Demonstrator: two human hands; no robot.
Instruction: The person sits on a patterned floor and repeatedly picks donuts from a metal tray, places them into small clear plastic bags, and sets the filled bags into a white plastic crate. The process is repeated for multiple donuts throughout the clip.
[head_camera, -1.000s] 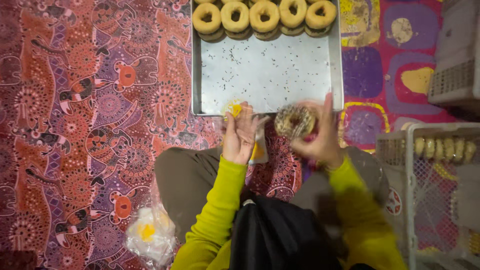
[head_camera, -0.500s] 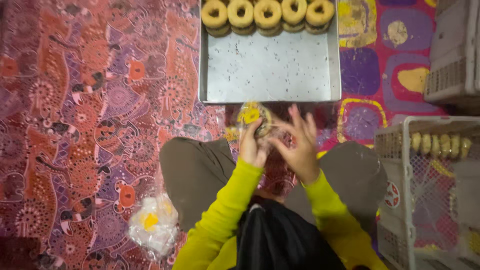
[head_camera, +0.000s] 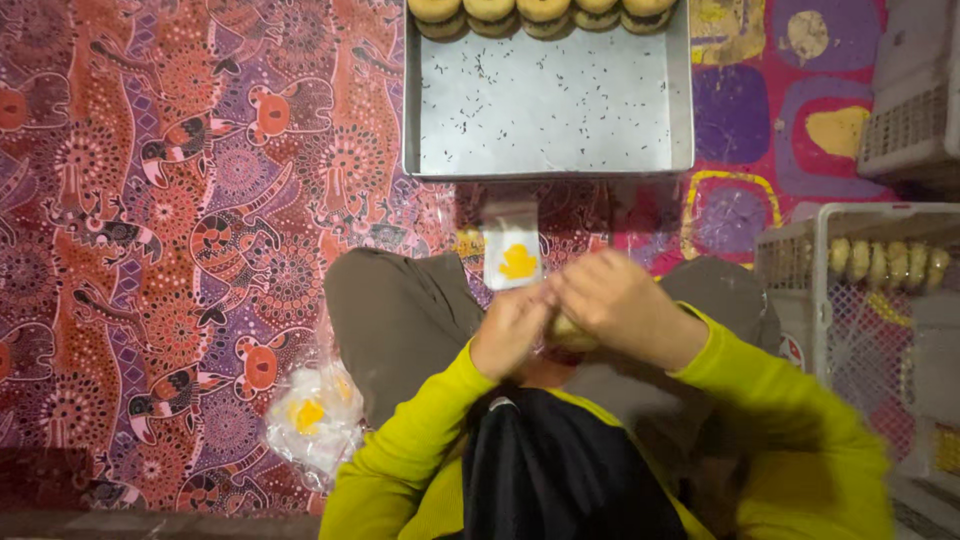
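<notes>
Both hands meet over the lap, low and centre in the head view. The left hand (head_camera: 512, 330) and the right hand (head_camera: 620, 305) press together around a pale, round pastry (head_camera: 567, 332), of which only a sliver shows between them; motion blur softens both hands. The right hand's fingers curl over the pastry from above and hide most of it. The left hand's fingers close toward it from the 9 o'clock side, though whether they grip the pastry itself or only a clear film around it cannot be told.

Just at 12 o'clock from the hands, a small clear bag (head_camera: 512, 252) with a yellow mark lies on the patterned cloth (head_camera: 180, 230). Beyond it sits a metal tray (head_camera: 550, 110), its bare floor speckled with dark crumbs. A row of round pastries (head_camera: 540, 14) lines the tray's far edge, cut off by the top of the frame.

At 8 o'clock from the hands lies a heap of clear bags (head_camera: 312, 418), crumpled, their number unclear. At 3 o'clock stands a white plastic crate (head_camera: 860, 300); more pastries (head_camera: 885, 262) show through its mesh, partly hidden.
</notes>
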